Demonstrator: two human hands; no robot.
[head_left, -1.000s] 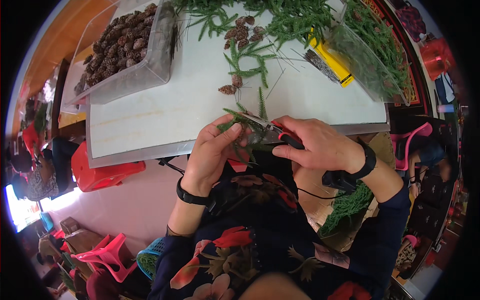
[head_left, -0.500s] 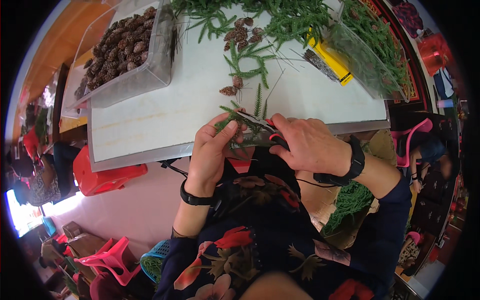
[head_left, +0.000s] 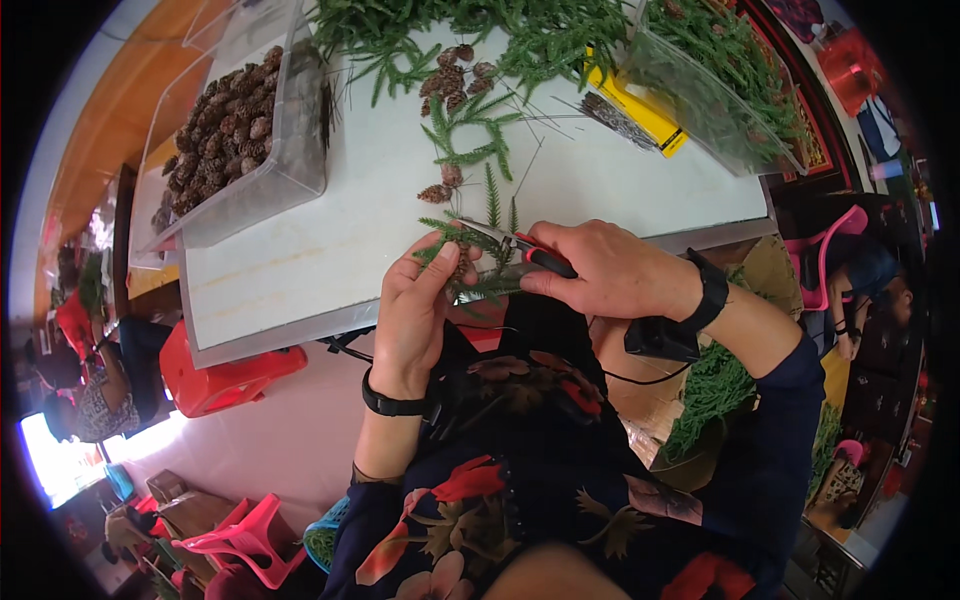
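Note:
My left hand (head_left: 418, 298) pinches a green artificial pine sprig (head_left: 492, 285) with a small pine cone (head_left: 463, 262) in it, over the table's near edge. My right hand (head_left: 600, 268) is wrapped round red-and-black handled pliers (head_left: 545, 258). Their metal jaws point left and meet the sprig close to my left fingertips; whether they grip a wire there is too small to tell. Just beyond, on the white tabletop, lie two loose pine cones (head_left: 435, 193) and a ring-shaped pine sprig (head_left: 470, 135).
A clear bin of pine cones (head_left: 225, 140) stands at the far left, a clear bin of greenery (head_left: 715, 90) at the far right. Between them are heaped sprigs (head_left: 560, 40) and a yellow packet (head_left: 640, 105) with thin wires. A red stool (head_left: 225, 370) stands left below the table.
The view has shifted a little. The pliers' handles, spread apart before, are now squeezed closer together in my right hand. My left hand keeps its hold on the sprig.

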